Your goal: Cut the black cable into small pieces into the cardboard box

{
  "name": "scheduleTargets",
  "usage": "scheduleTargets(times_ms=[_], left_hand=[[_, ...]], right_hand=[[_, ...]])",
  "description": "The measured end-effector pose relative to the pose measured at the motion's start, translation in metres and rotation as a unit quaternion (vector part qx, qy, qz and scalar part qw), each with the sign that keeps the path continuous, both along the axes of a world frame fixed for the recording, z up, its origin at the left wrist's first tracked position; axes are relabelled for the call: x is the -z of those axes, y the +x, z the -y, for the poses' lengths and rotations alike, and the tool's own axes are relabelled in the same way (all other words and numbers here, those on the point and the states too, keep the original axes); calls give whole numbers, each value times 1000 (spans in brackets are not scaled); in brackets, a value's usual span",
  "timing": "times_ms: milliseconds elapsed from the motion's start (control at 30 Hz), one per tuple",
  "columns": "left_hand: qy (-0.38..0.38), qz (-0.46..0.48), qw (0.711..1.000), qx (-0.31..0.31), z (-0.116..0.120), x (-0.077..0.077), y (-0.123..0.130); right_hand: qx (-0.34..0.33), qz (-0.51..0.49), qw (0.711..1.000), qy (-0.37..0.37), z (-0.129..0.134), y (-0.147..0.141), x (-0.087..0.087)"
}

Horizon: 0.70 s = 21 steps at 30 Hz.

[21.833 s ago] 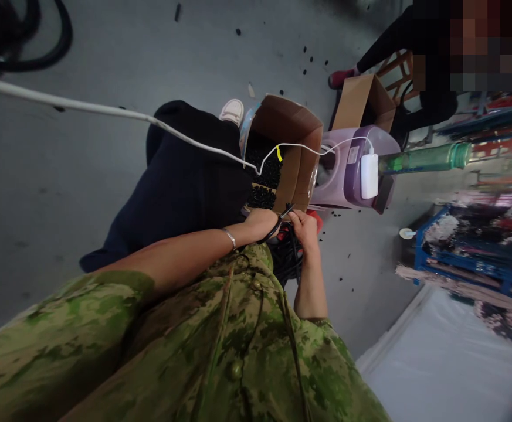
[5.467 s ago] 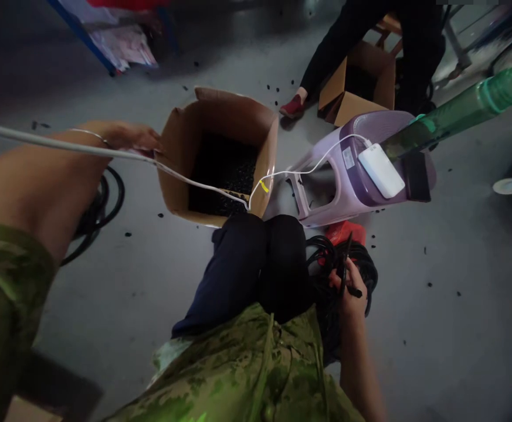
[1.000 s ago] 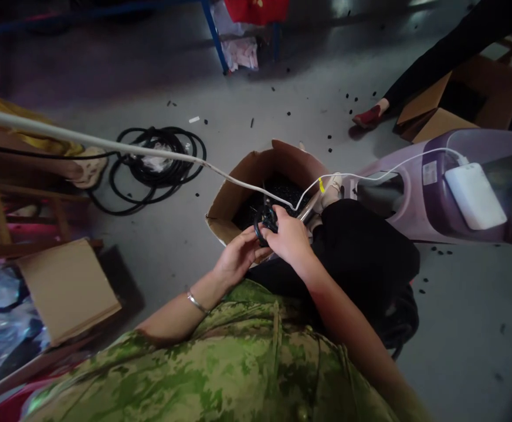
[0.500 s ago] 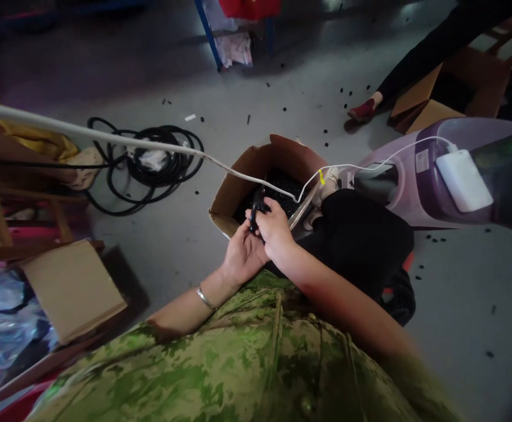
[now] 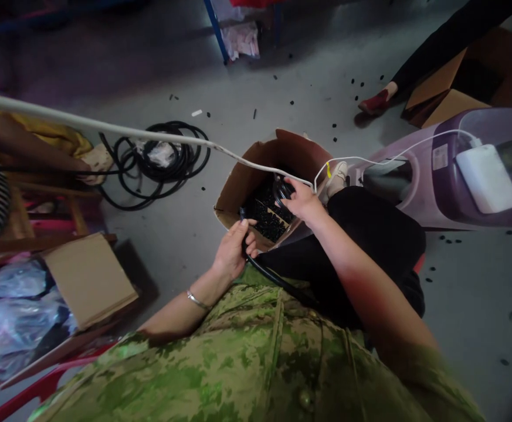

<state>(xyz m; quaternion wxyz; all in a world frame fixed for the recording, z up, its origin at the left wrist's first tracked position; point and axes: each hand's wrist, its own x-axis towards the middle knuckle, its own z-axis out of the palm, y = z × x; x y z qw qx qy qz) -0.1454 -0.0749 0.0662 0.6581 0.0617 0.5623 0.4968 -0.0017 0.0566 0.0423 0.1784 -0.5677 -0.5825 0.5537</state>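
My left hand (image 5: 233, 251) is closed around a thick black cable (image 5: 270, 273) near its end. The ribbed tip pokes up past my thumb, and the rest runs back across my lap. My right hand (image 5: 303, 201) grips a dark, shiny, ring-shaped piece (image 5: 282, 191), partly covered by the fingers; its exact kind is unclear. Both hands are at an open cardboard box (image 5: 233, 190), the right one over its opening and the left at its near edge. Many small black parts (image 5: 262, 214) lie inside the box.
A white cord (image 5: 159, 132) crosses in front of me. Coiled black cable (image 5: 163, 155) lies on the floor at left, near another person's foot (image 5: 97, 164). At right are a purple plastic machine body (image 5: 423, 158) with a white adapter (image 5: 488, 177) and another carton (image 5: 440, 102).
My hands were together on a black piece and are now apart. The right hand has moved right with the ring-shaped piece; the left now holds the cable end. The view has shifted slightly.
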Motion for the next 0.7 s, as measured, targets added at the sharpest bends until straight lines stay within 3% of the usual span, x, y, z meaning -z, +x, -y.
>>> scheduleTargets(times_ms=[133, 200, 300, 400, 700], left_hand=[[6, -48, 999, 9, -6, 6, -16], [9, -70, 997, 18, -11, 10, -18], [18, -99, 995, 27, -20, 14, -17], [24, -131, 990, 42, -28, 16, -18], [40, -198, 974, 99, -36, 17, -26]], right_hand=[[-73, -96, 979, -164, 29, 19, -20], [-100, -145, 967, -187, 47, 25, -27], [-85, -116, 983, -111, 61, 30, -27], [-113, -39, 992, -40, 59, 26, -19], [-150, 22, 988, 14, 54, 5, -2]])
